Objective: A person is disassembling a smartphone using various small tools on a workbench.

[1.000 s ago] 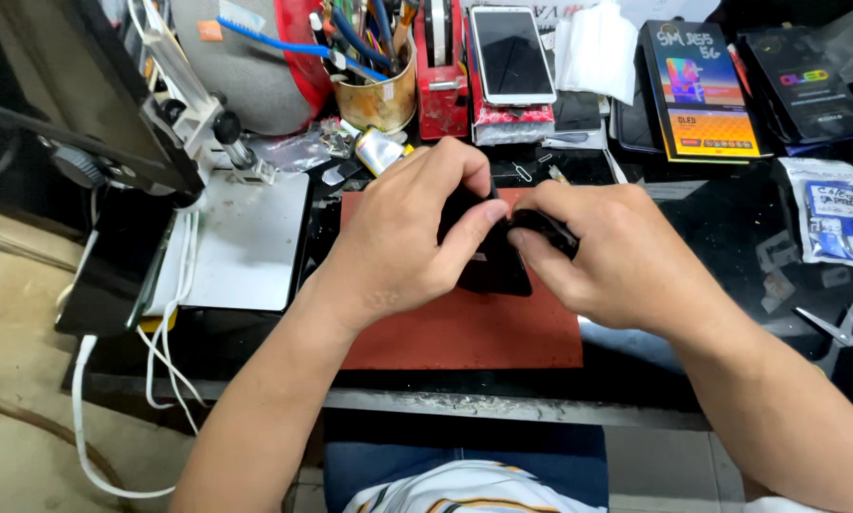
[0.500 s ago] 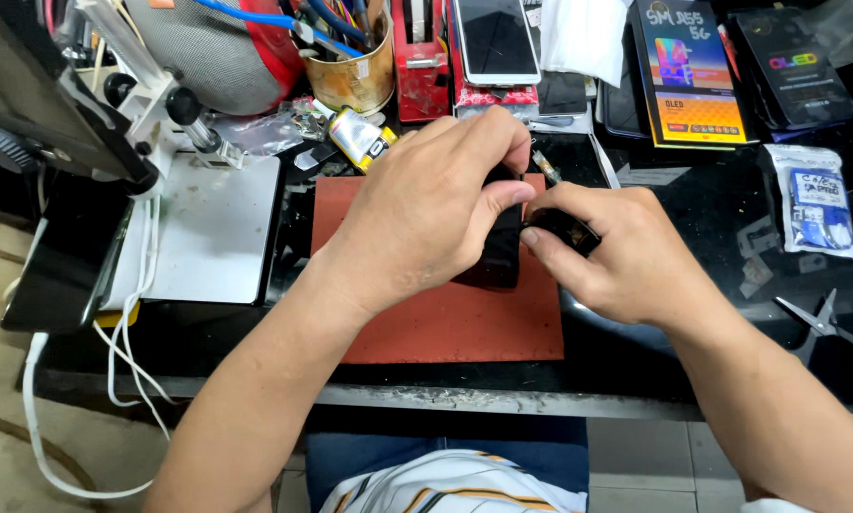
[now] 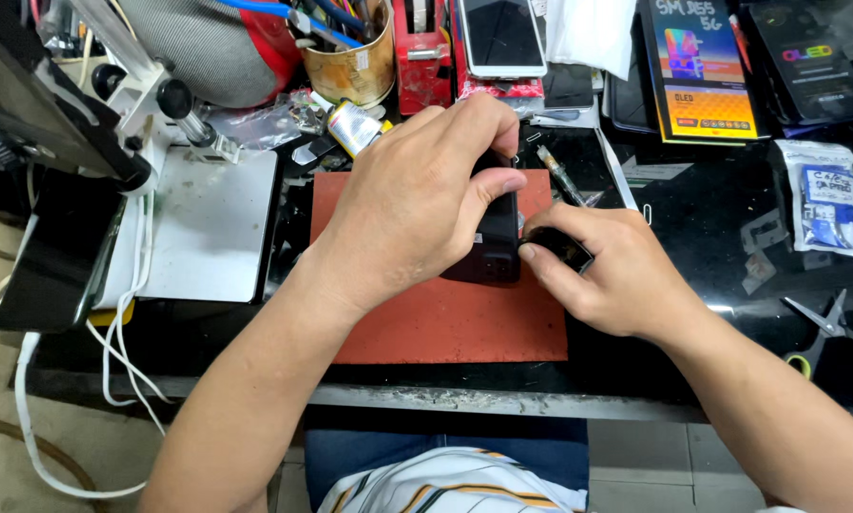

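Our hands slid lower on mat [image 3: 445, 323] vs. before. Scissors [image 3: 825, 328], tool cup [image 3: 355, 66] sit apart. Left hand [image 3: 417, 204] & right hand [image 3: 607, 271] fingers clamped on black phone [image 3: 493, 247], mostly hidden.

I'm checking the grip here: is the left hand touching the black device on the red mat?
Touching. The head view shows the left hand wrapped over the black device, thumb pressed on its side, above the red mat.

Your left hand [image 3: 417, 204] and right hand [image 3: 612, 271] are bare, forearms unsleeved; you wear a white striped shirt [image 3: 455, 484] over blue trousers [image 3: 426, 446].
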